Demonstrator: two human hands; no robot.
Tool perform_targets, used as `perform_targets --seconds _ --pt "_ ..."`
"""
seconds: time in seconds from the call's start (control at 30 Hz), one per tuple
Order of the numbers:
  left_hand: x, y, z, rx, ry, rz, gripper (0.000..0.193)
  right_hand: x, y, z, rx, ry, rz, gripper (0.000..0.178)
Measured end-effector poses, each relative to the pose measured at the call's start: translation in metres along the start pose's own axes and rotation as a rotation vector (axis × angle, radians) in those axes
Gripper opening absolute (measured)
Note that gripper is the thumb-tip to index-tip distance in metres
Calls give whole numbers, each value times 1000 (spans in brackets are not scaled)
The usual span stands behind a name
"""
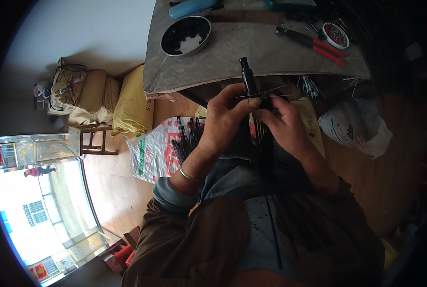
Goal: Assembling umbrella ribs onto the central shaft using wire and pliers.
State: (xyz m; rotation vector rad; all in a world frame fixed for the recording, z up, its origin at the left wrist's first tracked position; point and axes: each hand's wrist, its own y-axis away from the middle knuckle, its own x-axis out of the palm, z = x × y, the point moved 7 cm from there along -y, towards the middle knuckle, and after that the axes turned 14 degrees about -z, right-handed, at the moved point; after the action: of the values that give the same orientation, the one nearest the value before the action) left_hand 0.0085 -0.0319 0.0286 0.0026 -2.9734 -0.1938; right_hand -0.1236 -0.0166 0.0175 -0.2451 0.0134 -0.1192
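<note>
Just past the table's near edge, my left hand (221, 117) is closed round a black shaft (247, 76) with a stepped, knobbed end, which looks like part of an umbrella frame. Its thumb presses beside thin metal rods (274, 90) that cross the shaft. From the other side, my right hand (285, 125) is closed in a pinch at the same spot, where several thin rods meet. The exact contact under its fingertips is hidden. Below the hands, the rods run down into shadow. Beside my left forearm lies a bundle of black rods (189, 131) on a printed white sack (151, 153).
The grey table (242, 48) holds a bowl of small black parts (186, 36), red-handled pliers (314, 45) and a small round tin (336, 36). Full sacks (132, 103) and a wooden stool (96, 138) stand left. A plastic bag (354, 126) is at right. One black rod (273, 232) lies across my lap.
</note>
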Motion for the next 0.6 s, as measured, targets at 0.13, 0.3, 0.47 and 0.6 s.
perform_targets --seconds 0.13,0.3,0.47,0.6 --pt "4 0 -2 34 28 6 32 -5 -11 -11 155 110 183 17" --pt "4 3 0 71 76 -18 30 3 -8 -25 428 -213 276 20" --pt "7 2 4 99 124 38 27 2 -7 -33 527 -280 278 30" --pt "13 7 5 42 209 77 26 7 3 -47 702 -480 321 40"
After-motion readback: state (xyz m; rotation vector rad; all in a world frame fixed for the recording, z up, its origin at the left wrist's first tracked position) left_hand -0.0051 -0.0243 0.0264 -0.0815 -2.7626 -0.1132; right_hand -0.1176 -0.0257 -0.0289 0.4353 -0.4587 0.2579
